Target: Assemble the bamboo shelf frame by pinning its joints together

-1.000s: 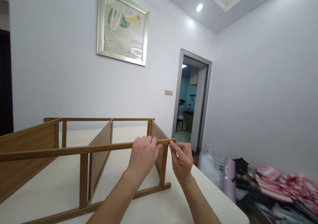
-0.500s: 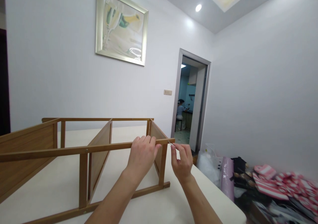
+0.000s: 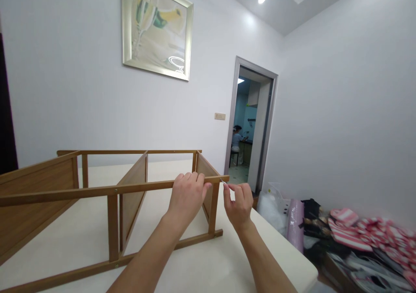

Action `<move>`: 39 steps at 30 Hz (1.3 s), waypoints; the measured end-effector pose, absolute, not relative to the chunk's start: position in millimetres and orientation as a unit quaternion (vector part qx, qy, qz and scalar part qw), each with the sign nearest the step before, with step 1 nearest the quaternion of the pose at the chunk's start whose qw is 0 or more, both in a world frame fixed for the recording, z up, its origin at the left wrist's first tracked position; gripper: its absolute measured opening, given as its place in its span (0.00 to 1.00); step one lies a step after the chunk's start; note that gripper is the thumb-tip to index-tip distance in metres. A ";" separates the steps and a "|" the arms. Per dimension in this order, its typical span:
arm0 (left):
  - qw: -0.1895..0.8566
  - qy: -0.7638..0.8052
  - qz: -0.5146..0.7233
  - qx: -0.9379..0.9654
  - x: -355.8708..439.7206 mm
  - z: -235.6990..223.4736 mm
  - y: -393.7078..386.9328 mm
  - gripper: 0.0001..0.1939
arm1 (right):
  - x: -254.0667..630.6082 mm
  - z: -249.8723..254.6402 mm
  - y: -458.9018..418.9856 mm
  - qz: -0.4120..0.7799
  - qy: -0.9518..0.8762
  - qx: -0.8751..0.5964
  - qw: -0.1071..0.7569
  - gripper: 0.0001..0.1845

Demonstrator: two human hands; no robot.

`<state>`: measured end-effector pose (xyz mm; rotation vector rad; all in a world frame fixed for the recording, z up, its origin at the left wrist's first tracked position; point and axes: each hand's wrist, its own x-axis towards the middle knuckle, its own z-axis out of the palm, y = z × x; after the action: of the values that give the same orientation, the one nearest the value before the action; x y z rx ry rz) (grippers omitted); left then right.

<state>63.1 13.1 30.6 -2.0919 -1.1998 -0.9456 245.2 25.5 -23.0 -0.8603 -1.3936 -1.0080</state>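
Left hand (image 3: 188, 195): you grip the rail (image 3: 146, 188) — brace it firmly.
Right hand (image 3: 238, 201): you pinch a thin tool (image 3: 224, 181), tip at the rail's end — align it squarely.
Frame (image 3: 113, 228): lies on the table (image 3: 276, 245).

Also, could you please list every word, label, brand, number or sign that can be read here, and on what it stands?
No text can be read.
Roll: pale specks, too blurred to tell print from shine.
Picture, wall plate, wooden frame: no lettering visible.
Thin tool: too small to tell.
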 end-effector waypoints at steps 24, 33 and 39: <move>0.273 -0.451 -0.352 -0.774 65.3 28.1 17.5 0.14 | 236.0 -24.1 26.0 -0.463 -0.601 -0.422 0.496 0.10; 0.273 -0.454 -0.352 -0.772 65.7 30.1 17.1 0.14 | 207.7 -24.9 19.7 -0.218 -0.564 -0.486 0.631 0.15; 0.279 -0.458 -0.347 -0.769 66.4 28.3 16.4 0.13 | 202.2 -21.2 13.8 -0.099 -0.542 -0.512 0.659 0.17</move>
<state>66.4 16.4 28.3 -2.0646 -1.2302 -0.9303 202.2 13.8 -21.2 -1.1595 -1.2257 -0.2246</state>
